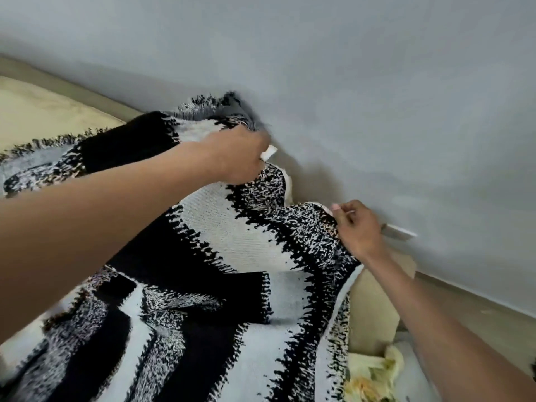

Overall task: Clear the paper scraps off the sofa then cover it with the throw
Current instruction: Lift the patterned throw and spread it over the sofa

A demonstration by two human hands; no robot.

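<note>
A black and white patterned throw (232,236) with fringed edges lies draped over the beige sofa (43,111), covering most of its back and seat. My left hand (237,158) grips the throw's upper edge near the wall, with a small white scrap (269,152) showing at its fingers. My right hand (359,227) pinches the throw's edge lower right along the sofa back. The sofa's beige upholstery shows at the right (374,309) beside the throw.
A grey wall (377,97) runs right behind the sofa back. A white flat object (400,232) juts out beyond my right hand by the wall. A yellow floral cloth (374,372) lies at the lower right on the seat.
</note>
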